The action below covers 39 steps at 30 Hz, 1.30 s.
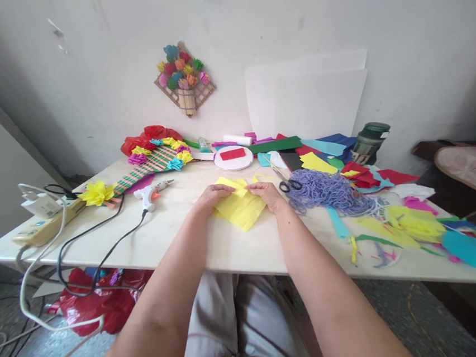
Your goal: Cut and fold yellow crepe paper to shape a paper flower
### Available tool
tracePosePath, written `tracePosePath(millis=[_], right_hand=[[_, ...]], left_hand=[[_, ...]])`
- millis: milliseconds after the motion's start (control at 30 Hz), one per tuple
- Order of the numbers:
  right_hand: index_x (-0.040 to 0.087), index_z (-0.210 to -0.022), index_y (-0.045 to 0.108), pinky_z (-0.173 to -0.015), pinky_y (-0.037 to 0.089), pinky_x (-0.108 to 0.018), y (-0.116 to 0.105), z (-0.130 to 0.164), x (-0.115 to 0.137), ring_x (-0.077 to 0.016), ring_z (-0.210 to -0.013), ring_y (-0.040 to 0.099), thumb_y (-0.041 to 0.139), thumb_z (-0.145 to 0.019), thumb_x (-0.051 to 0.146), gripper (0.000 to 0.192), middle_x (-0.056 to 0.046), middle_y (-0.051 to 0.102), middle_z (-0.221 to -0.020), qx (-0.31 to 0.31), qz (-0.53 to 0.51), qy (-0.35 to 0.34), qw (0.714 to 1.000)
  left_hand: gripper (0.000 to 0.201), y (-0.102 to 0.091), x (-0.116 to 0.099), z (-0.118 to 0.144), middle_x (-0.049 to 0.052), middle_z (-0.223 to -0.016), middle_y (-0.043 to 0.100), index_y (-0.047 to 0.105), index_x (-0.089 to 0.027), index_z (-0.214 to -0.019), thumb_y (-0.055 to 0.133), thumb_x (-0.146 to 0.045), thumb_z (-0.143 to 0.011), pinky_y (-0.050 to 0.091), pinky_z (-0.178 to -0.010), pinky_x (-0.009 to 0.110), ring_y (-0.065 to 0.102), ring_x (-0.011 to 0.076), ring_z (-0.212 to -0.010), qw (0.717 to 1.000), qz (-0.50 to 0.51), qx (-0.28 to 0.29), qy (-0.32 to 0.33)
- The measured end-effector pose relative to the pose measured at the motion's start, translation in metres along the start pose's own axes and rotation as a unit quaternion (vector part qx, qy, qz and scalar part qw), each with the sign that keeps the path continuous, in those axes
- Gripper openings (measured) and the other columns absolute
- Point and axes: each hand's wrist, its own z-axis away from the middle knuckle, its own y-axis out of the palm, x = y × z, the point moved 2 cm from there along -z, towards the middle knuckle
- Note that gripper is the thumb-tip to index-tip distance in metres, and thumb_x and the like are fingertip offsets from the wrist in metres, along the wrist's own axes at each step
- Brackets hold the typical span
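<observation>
A sheet of yellow tissue paper [241,209] lies on the white table [223,247] in front of me. My left hand [212,194] pinches its far left edge, folding a strip over. The far right edge is pinched by my right hand [268,194]. Both hands rest on the paper, fingers closed on the fold.
A glue gun [151,192] with a black cord lies left of the paper, scissors [288,183] and a heap of purple yarn [329,190] to the right. Coloured paper scraps [419,224] cover the right side. A flower-decorated craft [155,159] and power strip [44,221] sit at the left.
</observation>
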Motion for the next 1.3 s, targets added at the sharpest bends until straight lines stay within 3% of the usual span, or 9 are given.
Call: tracePosePath(millis=[200,333,467,633,933,1300], right_hand=[[0.014,-0.075,0.069,-0.058,0.042,-0.026,-0.0005,0.0022,0.0021,-0.0149,-0.062,0.058,0.059,-0.061,0.024,0.020,-0.003,0.066,-0.069,0.006,0.001,-0.042,0.999],[0.013,-0.076,0.067,-0.057,0.043,-0.027,0.0013,0.0010,-0.0016,-0.0154,-0.058,0.058,0.067,-0.056,0.033,0.028,-0.003,0.065,-0.066,0.006,0.000,-0.027,1.000],[0.014,-0.075,0.065,-0.060,0.044,-0.028,0.0022,-0.0016,-0.0039,-0.0144,-0.059,0.058,0.072,-0.050,0.030,0.031,-0.002,0.065,-0.065,-0.021,0.020,-0.033,0.999],[0.014,-0.088,0.063,-0.062,0.046,-0.029,0.0035,-0.0006,-0.0016,-0.0142,-0.062,0.059,0.073,-0.052,0.027,0.040,-0.004,0.066,-0.071,-0.023,0.000,-0.023,0.999],[0.014,-0.069,0.063,-0.054,0.044,-0.025,0.0026,-0.0006,-0.0023,-0.0129,-0.053,0.057,0.071,-0.053,0.031,0.025,-0.001,0.063,-0.060,-0.024,0.002,-0.008,1.000],[0.014,-0.067,0.062,-0.052,0.042,-0.024,0.0056,0.0050,0.0035,-0.0122,-0.051,0.055,0.070,-0.051,0.033,0.027,0.000,0.062,-0.058,-0.021,0.053,-0.017,0.998]], left_hand=[[0.031,0.0021,-0.0019,0.0015,0.006,-0.071,0.066,0.067,-0.013,-0.083,0.064,-0.028,-0.057,0.043,-0.059,0.027,0.059,0.0166,-0.063,1.000,0.011,0.007,0.001],[0.036,0.0040,-0.0020,0.0034,0.006,-0.071,0.066,0.064,-0.013,-0.086,0.070,-0.028,-0.053,0.044,-0.060,0.028,0.059,0.0155,-0.060,1.000,0.011,0.015,-0.004],[0.047,0.0046,-0.0019,0.0035,0.005,-0.072,0.065,0.060,-0.014,-0.096,0.072,-0.025,-0.052,0.046,-0.061,0.029,0.060,0.0159,-0.062,1.000,0.024,0.017,0.004],[0.049,0.0031,-0.0001,0.0010,0.006,-0.076,0.065,0.059,-0.014,-0.099,0.072,-0.025,-0.053,0.047,-0.063,0.029,0.061,0.0168,-0.065,0.999,0.014,0.028,0.014],[0.046,0.0018,0.0001,0.0006,0.005,-0.077,0.066,0.061,-0.016,-0.098,0.070,-0.025,-0.054,0.046,-0.061,0.028,0.061,0.0163,-0.065,0.999,0.000,0.024,0.023],[0.042,0.0059,-0.0017,0.0037,0.007,-0.076,0.066,0.063,-0.013,-0.093,0.067,-0.037,-0.058,0.046,-0.059,0.028,0.060,0.0172,-0.064,0.998,0.009,0.053,0.036]])
